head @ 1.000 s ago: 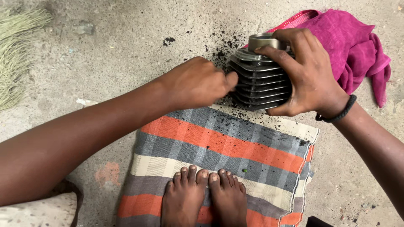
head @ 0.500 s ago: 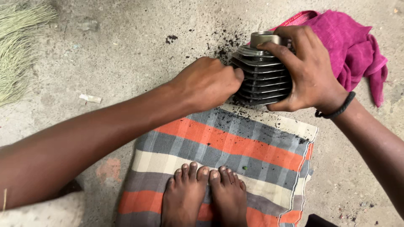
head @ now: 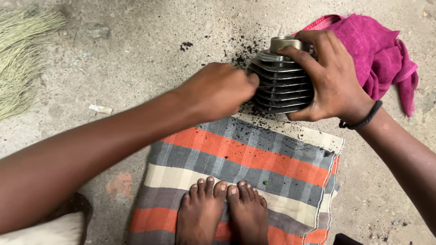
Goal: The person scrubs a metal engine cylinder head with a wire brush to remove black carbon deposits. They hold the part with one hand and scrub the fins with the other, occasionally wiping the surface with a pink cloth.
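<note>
A grey finned metal engine cylinder (head: 278, 81) stands on the concrete floor at the far edge of a striped cloth (head: 254, 163). My right hand (head: 331, 77) wraps over its top and right side, gripping it. My left hand (head: 218, 90) is closed in a fist against the fins on the cylinder's left side; what it holds is hidden by the fingers. Black grit (head: 240, 50) lies scattered around the cylinder and on the cloth.
A pink rag (head: 377, 50) lies behind my right hand. Broom bristles (head: 22, 59) lie at the far left. My two bare feet (head: 222, 213) rest on the orange, grey and cream cloth. A small white scrap (head: 101, 109) lies on the floor.
My left hand has shifted slightly along the cylinder's left fins. The right hand keeps its grip, and the view has drifted a little.
</note>
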